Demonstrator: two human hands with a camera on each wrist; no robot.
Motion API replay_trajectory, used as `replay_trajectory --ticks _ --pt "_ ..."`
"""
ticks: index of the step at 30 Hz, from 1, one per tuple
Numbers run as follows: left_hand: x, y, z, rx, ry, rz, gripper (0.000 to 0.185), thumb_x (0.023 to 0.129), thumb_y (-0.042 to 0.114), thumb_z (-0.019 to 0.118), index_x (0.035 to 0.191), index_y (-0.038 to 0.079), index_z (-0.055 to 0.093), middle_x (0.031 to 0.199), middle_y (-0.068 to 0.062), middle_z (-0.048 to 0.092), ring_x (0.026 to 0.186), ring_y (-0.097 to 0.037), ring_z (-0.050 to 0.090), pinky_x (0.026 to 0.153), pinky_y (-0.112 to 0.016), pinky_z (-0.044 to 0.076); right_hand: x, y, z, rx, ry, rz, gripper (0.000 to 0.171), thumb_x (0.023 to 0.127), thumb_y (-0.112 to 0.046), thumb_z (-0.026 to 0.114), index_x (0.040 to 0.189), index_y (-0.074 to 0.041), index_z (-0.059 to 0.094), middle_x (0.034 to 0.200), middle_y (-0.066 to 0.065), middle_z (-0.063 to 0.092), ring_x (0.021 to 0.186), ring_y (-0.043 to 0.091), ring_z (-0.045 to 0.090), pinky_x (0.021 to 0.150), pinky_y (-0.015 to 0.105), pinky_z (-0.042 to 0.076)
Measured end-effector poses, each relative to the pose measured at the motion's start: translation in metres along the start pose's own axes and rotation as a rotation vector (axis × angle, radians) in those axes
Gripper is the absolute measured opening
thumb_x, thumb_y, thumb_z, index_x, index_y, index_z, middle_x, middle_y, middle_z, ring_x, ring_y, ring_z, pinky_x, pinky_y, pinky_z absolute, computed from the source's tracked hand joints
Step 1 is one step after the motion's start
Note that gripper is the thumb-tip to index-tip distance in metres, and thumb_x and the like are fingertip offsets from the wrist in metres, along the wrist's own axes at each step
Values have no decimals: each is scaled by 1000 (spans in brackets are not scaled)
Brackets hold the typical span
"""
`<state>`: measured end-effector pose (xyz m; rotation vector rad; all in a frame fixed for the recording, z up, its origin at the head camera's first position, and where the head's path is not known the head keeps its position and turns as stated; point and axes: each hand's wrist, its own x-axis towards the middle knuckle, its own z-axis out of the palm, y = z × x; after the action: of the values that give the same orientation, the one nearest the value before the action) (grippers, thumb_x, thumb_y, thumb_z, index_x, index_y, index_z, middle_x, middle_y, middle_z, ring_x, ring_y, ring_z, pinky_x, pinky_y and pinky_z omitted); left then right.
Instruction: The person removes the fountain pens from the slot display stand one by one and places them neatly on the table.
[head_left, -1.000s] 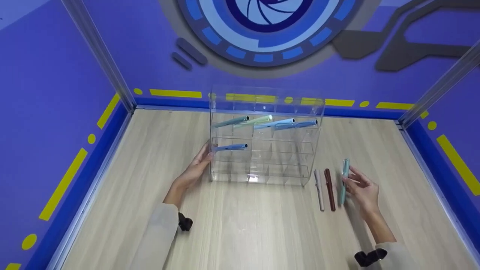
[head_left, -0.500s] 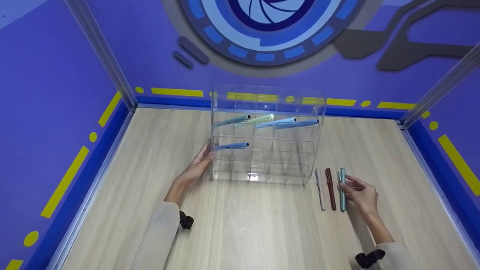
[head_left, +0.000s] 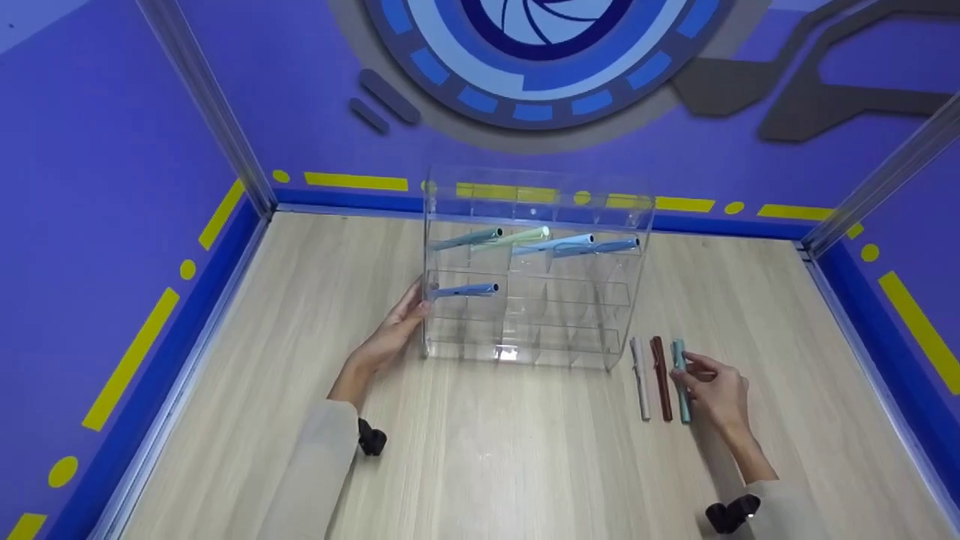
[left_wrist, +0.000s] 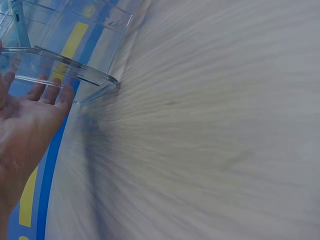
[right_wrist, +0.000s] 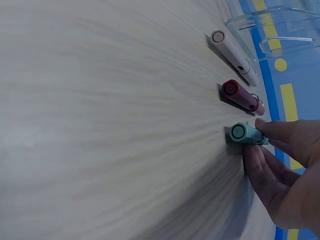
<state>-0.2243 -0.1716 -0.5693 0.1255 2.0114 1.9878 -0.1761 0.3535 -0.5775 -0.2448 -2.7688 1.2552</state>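
Note:
A clear acrylic pen rack (head_left: pixel 562 292) with tiered compartments stands at the back of the table. My left hand (head_left: pixel 391 330) rests against the rack's left side, fingers fairly straight in the left wrist view. At the right, my right hand (head_left: pixel 720 390) pinches a turquoise pen (head_left: pixel 681 381) between thumb and fingers, the pen lying at or just above the tabletop. To its left lie a dark red pen (head_left: pixel 661 379) and a whitish pen (head_left: pixel 640 379), roughly parallel to it.
In the rack's upper row lean a dark teal pen (head_left: pixel 469 239), a pale green pen (head_left: pixel 521 238), a light blue pen (head_left: pixel 559 244) and a blue pen (head_left: pixel 600 247). Another blue pen (head_left: pixel 466 290) sits lower left. A blue-purple wall (head_left: pixel 315 112) rises behind the table.
My right hand has brought the turquoise pen down and leftward, into line beside the dark red pen. The left hand has stayed at the rack, and the view has shifted slightly.

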Motion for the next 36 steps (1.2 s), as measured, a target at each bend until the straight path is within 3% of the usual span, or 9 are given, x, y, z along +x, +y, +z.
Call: replay_trajectory --ticks 15,20,26,33,36 --pt "1 5 -1 8 0 -26 78 106 49 50 166 30 4 175 -1 -3 162 -22 -5 133 -43 4 1 0 0 -43 26 -14 39 95 -12 74 130 2 67 110 25 72 75 -6 59 59 10 51" --pt "0 1 0 -15 -1 -25 74 108 43 48 166 30 3 175 -2 -4 162 -23 -6 133 -42 4 0 2 -2 33 5 20 39 98 -15 70 133 1 65 112 27 72 73 -2 65 60 13 57" --pt "1 -2 1 -38 -29 -9 77 108 45 48 166 27 1 174 -2 -8 162 -24 -10 133 -43 2 -5 0 -10 97 48 36 34 101 -15 66 130 1 66 112 23 72 75 -1 68 62 16 59" --pt "-1 -1 0 -43 -19 -9 77 108 43 48 166 25 1 175 -3 -7 162 -24 -8 133 -42 3 -5 -20 -16 164 52 29 31 100 -13 66 128 1 67 111 20 73 78 -3 67 64 15 59" --pt "0 -1 0 -50 -14 -8 76 108 41 49 166 25 2 174 -5 -6 162 -25 -7 133 -42 3 -7 -34 -18 216 37 11 32 99 -12 68 128 1 68 106 11 74 80 -2 68 66 17 61"
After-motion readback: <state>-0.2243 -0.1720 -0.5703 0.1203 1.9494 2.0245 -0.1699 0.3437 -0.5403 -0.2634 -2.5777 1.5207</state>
